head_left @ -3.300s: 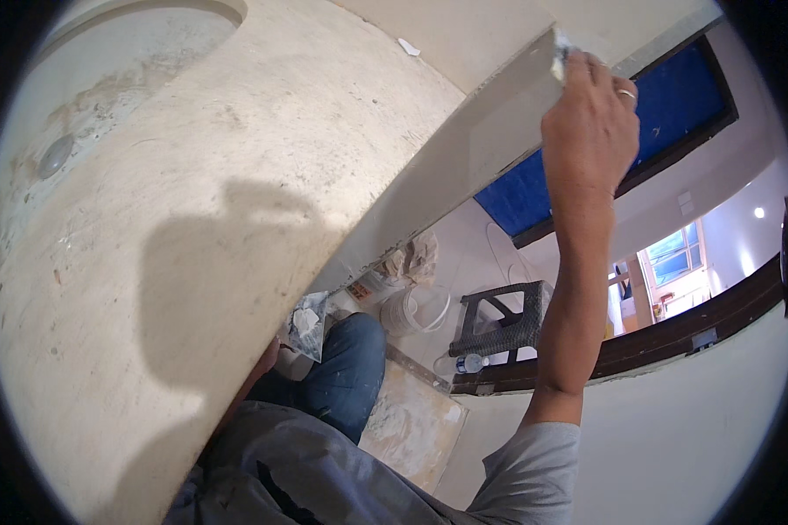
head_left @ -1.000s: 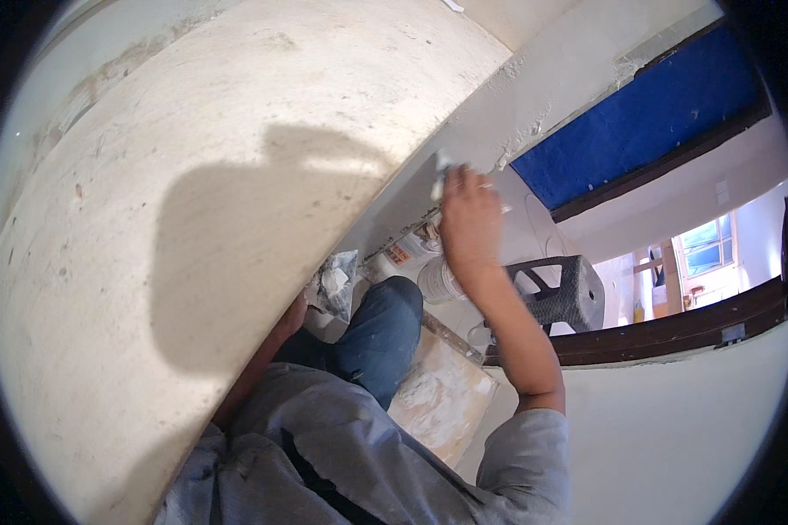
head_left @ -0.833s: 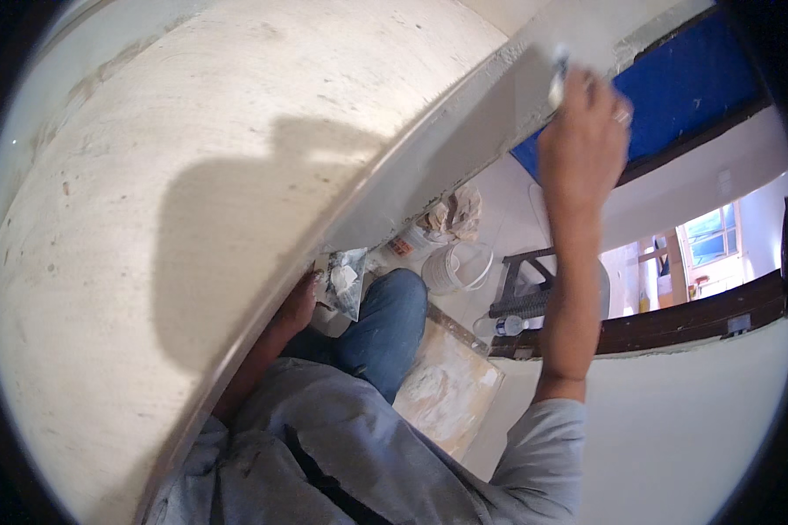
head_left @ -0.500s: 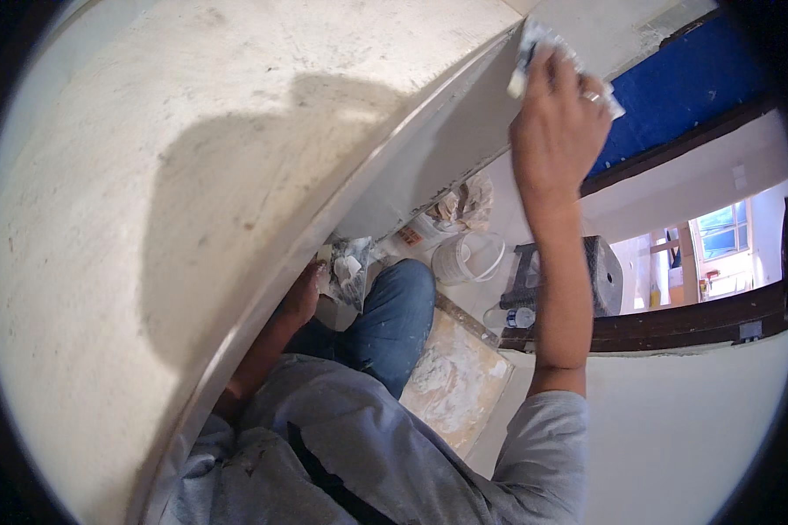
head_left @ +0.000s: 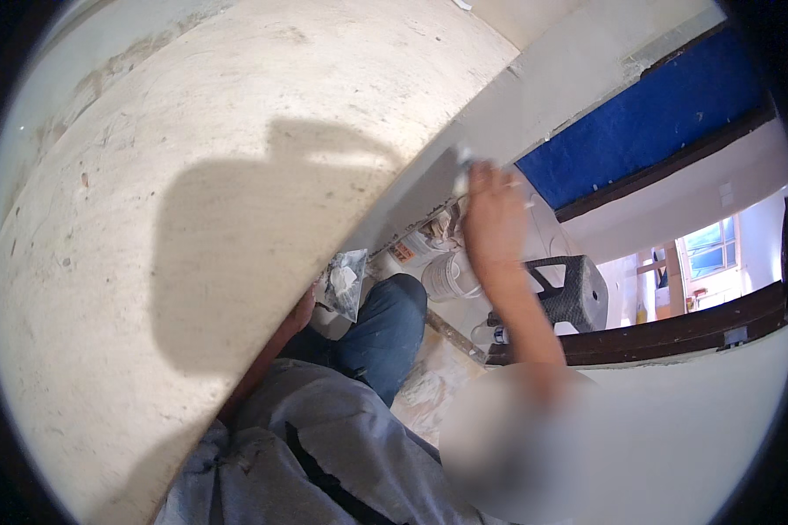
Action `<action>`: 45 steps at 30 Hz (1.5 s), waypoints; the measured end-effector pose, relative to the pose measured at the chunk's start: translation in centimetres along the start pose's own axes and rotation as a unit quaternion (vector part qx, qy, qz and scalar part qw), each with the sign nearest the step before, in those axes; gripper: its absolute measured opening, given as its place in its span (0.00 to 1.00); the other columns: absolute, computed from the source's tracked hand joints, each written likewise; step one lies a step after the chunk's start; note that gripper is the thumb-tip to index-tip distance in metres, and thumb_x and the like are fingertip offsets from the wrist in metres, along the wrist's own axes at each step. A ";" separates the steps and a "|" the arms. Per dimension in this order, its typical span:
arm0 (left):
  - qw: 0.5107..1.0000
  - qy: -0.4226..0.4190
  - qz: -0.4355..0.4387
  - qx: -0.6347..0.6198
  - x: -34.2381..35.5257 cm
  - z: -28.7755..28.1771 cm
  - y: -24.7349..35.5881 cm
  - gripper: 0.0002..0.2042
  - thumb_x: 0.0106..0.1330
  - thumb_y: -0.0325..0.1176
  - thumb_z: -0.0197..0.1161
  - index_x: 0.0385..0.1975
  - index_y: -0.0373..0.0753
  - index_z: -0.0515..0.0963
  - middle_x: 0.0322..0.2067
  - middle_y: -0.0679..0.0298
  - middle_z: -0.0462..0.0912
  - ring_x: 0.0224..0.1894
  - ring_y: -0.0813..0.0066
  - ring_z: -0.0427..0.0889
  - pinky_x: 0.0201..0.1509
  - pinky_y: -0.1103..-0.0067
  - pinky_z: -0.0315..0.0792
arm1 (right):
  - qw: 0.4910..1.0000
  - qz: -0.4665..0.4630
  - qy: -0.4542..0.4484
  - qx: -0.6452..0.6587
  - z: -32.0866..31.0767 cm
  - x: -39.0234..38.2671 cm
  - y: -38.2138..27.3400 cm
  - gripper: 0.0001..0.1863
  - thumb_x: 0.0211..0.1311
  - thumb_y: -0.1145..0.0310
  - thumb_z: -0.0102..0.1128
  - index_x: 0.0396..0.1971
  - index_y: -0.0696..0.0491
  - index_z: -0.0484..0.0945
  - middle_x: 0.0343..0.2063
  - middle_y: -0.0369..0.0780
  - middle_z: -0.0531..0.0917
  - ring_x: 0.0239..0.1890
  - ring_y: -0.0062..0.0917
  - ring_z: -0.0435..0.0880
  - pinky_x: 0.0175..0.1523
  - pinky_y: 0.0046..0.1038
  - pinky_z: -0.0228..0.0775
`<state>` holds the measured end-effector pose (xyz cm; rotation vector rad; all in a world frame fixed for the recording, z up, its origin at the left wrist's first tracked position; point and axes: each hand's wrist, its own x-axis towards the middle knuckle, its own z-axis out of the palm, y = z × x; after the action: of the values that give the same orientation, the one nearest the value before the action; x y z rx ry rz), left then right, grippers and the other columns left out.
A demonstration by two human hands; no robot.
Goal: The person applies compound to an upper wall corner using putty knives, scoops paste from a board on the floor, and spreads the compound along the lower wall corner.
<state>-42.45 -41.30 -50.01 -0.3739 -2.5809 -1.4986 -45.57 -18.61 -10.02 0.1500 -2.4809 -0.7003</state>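
Head | right grip (head_left: pixel 496 219): clasping blurred scraper (head_left: pixel 463 173), jutting ahead | left grip (head_left: pixel 304 310): holding plate (head_left: pixel 348 303)

We are seeing a dark textured stool (head_left: pixel 578 296) resting near a white bucket (head_left: pixel 444 278), a clear bottle (head_left: pixel 499 335) sitting just beside the stool, a blue panel (head_left: pixel 648 122) slanting above, a dark brown frame (head_left: pixel 657 349) curving below, and a bright window (head_left: pixel 710 248) shining beyond.

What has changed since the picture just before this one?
The right hand, holding a flat tool, moved down and leftward along the grey wall, nearer the bucket. Nothing was let go. The left hand still holds the plate with white paste; bucket and stool stayed.
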 end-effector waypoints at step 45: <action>1.000 0.019 0.007 0.021 -0.5 0.7 -0.4 0.19 0.62 0.23 0.48 0.54 0.35 0.66 0.56 0.48 0.68 0.59 0.54 0.67 0.64 0.67 0.59 | 0.975 -0.022 0.171 -0.140 6.2 1.6 1.9 0.26 0.56 0.64 0.50 0.57 0.54 0.69 0.54 0.40 0.68 0.55 0.33 0.65 0.59 0.43 0.57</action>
<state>-42.03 -40.95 -50.80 -0.3536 -2.5709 -1.4315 -50.22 -14.55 -12.69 0.2009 -2.0358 -0.9473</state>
